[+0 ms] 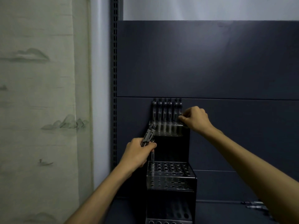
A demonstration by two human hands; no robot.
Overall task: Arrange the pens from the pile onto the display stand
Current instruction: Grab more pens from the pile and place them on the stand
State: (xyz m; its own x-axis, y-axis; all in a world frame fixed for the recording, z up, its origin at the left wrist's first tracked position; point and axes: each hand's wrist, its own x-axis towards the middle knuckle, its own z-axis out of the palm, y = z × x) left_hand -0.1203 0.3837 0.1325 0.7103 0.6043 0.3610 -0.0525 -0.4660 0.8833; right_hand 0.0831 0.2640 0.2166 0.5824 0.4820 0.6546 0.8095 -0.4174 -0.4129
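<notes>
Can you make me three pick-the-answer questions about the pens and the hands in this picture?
1. Where do the pens already in the display stand sit?
A. top tier
B. middle tier
C. bottom tier

2. What colour is the back panel?
A. red
B. dark blue-grey
C. yellow

3. What is the left hand doing?
A. lying flat
B. pointing
C. gripping a bunch of pens

Answers:
1 A, the standing pens are in the top tier.
2 B, the panel looks dark blue-grey.
3 C, fingers curl round the held pens, while the right hand pinches a pen at the top tier's right end.
</notes>
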